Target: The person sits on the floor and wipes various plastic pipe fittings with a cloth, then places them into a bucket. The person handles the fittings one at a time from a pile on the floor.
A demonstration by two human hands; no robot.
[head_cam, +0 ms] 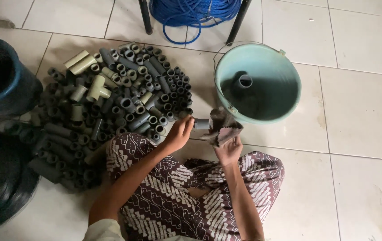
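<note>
Pipe piece: a short grey pipe section [202,124] sits level between my two hands, just in front of my knees and right beside the bucket's near rim.
Left grip: my left hand [178,134] is closed around the pipe's left end — fingers wrapped, thumb on top.
Right grip: my right hand [229,149] pinches a crumpled, worn sheet of sandpaper [221,127], folded over the pipe's right end.
Bucket: a pale green bucket [284,96] with a wire handle stands just beyond my hands; one grey pipe piece [243,81] stands upright inside it.
Pile: a heap of grey and olive pipe pieces and fittings [110,107] spreads over the tiled floor [360,111] to my left.
Lap: I sit cross-legged in patterned brown-and-white trousers [191,196].
Farther off: a blue rope coil [195,11] — under chair legs.
</note>
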